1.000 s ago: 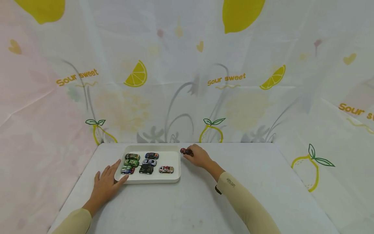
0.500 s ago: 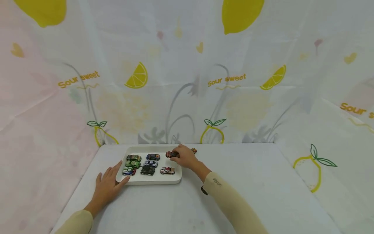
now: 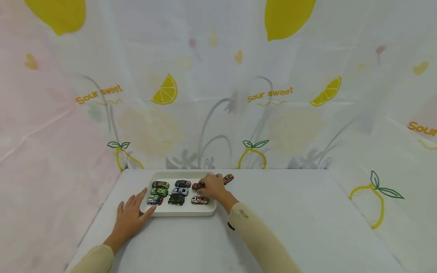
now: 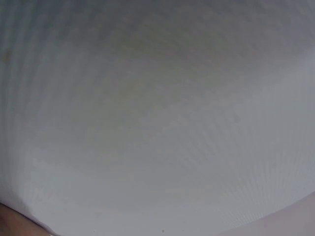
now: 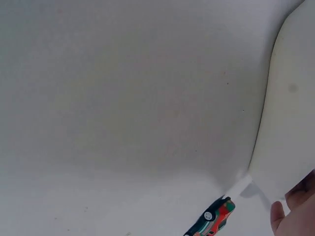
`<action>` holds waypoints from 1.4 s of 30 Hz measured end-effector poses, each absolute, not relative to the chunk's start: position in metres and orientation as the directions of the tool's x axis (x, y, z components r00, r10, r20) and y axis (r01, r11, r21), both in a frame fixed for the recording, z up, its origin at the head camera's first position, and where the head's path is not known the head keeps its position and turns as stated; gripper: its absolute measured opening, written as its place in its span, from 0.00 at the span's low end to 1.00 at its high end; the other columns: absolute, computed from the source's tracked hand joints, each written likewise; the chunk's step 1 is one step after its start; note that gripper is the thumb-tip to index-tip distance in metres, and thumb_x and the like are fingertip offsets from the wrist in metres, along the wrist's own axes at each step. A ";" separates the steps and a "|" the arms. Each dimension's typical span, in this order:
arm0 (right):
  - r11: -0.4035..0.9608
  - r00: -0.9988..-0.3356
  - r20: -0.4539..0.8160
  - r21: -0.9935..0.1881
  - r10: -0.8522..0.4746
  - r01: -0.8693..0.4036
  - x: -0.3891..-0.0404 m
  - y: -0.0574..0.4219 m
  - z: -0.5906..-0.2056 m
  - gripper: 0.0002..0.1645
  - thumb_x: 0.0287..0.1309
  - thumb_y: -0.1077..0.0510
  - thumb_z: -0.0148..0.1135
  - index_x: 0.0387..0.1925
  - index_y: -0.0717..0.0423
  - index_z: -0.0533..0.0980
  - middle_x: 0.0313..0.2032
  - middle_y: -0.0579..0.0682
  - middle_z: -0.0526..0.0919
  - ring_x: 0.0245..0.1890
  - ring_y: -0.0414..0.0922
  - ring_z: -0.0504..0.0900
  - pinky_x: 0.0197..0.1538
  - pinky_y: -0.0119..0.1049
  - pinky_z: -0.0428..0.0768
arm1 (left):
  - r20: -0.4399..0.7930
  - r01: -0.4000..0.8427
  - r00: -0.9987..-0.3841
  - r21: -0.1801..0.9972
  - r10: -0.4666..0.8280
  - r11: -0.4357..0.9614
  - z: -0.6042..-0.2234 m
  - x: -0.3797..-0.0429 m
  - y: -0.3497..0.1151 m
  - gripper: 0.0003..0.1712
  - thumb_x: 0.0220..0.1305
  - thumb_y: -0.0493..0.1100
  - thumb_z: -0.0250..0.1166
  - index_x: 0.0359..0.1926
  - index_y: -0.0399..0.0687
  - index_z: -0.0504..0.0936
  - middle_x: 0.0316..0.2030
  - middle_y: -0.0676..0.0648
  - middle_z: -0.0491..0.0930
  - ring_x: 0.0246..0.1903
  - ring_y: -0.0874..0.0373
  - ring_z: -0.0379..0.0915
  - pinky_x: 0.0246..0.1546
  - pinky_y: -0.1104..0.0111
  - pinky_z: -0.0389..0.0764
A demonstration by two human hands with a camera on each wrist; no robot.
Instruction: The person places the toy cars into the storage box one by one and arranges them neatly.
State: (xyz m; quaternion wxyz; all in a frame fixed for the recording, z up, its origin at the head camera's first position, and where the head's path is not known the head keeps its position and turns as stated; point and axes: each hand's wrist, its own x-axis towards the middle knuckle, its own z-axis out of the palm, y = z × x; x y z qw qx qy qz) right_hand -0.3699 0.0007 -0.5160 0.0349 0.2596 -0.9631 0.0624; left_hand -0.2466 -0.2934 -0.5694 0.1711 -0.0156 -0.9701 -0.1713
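Observation:
A white rectangular tray (image 3: 181,213) lies on the table with several small toy cars in it. My right hand (image 3: 215,188) reaches over its right end and pinches a dark red toy car (image 3: 196,186) above the white and red toy car (image 3: 199,200); the fingers hide part of the held one. My left hand (image 3: 132,215) rests at the tray's left edge, fingers spread and thumb along the front corner. Just past the right rim sits an orange-red and green toy car (image 3: 228,178), seen also in the right wrist view.
Green toy cars (image 3: 159,192) fill the tray's left side; a blue one (image 3: 182,184), a white one (image 3: 179,192) and a black one (image 3: 176,200) form the middle column. A lemon-print cloth (image 3: 218,125) hangs behind the white table (image 3: 290,212).
My right hand has moved left with the dark red toy car, from beside the tray to inside it, uncovering the orange-red toy car. The left hand has stayed at the tray's edge.

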 end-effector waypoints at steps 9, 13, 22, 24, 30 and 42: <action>0.881 -0.882 0.025 -0.046 -0.471 -0.471 -0.367 -0.004 -0.517 0.18 0.55 0.40 0.59 0.46 0.37 0.80 0.37 0.38 0.83 0.44 0.39 0.77 0.62 0.50 0.62 | 0.334 0.085 -0.942 0.315 -0.027 0.945 -0.568 -0.246 -0.293 0.48 0.58 0.69 0.52 0.71 0.54 0.48 0.64 0.37 0.63 0.61 0.34 0.54 0.57 0.34 0.43; 0.884 -0.885 0.023 -0.056 -0.464 -0.465 -0.366 -0.004 -0.517 0.17 0.55 0.41 0.59 0.45 0.38 0.80 0.37 0.38 0.83 0.44 0.39 0.77 0.63 0.49 0.61 | 0.332 0.081 -0.943 0.316 -0.030 0.945 -0.569 -0.246 -0.294 0.48 0.58 0.68 0.53 0.72 0.54 0.48 0.63 0.36 0.63 0.61 0.33 0.54 0.57 0.34 0.43; 0.887 -0.888 0.006 -0.047 -0.460 -0.460 -0.364 -0.003 -0.520 0.18 0.54 0.40 0.60 0.44 0.39 0.80 0.40 0.39 0.81 0.45 0.39 0.77 0.64 0.49 0.60 | 0.315 0.074 -0.948 0.326 -0.035 0.943 -0.570 -0.244 -0.293 0.48 0.57 0.68 0.53 0.72 0.55 0.47 0.64 0.37 0.62 0.62 0.34 0.53 0.57 0.34 0.42; 0.889 -0.890 0.000 -0.054 -0.455 -0.455 -0.363 -0.003 -0.519 0.17 0.54 0.40 0.60 0.44 0.39 0.80 0.40 0.39 0.81 0.45 0.39 0.77 0.64 0.49 0.59 | 0.317 0.078 -0.948 0.326 -0.031 0.942 -0.569 -0.244 -0.293 0.48 0.58 0.68 0.53 0.72 0.55 0.47 0.64 0.37 0.62 0.62 0.34 0.53 0.57 0.34 0.42; 0.873 -0.879 0.032 -0.099 -0.476 -0.477 -0.362 -0.003 -0.515 0.20 0.56 0.40 0.58 0.47 0.40 0.79 0.43 0.41 0.82 0.48 0.40 0.76 0.64 0.49 0.60 | 0.328 0.077 -0.944 0.321 -0.035 0.944 -0.566 -0.243 -0.294 0.48 0.57 0.68 0.53 0.71 0.54 0.49 0.64 0.37 0.63 0.62 0.34 0.54 0.57 0.34 0.43; 0.857 -0.864 0.295 -0.204 -0.408 -0.474 -0.374 0.036 -0.504 0.38 0.57 0.32 0.48 0.65 0.44 0.62 0.71 0.53 0.48 0.62 0.50 0.65 0.64 0.50 0.61 | 0.314 0.086 -0.949 0.330 -0.023 0.940 -0.567 -0.247 -0.295 0.47 0.58 0.69 0.53 0.72 0.56 0.47 0.64 0.37 0.62 0.62 0.34 0.53 0.57 0.34 0.42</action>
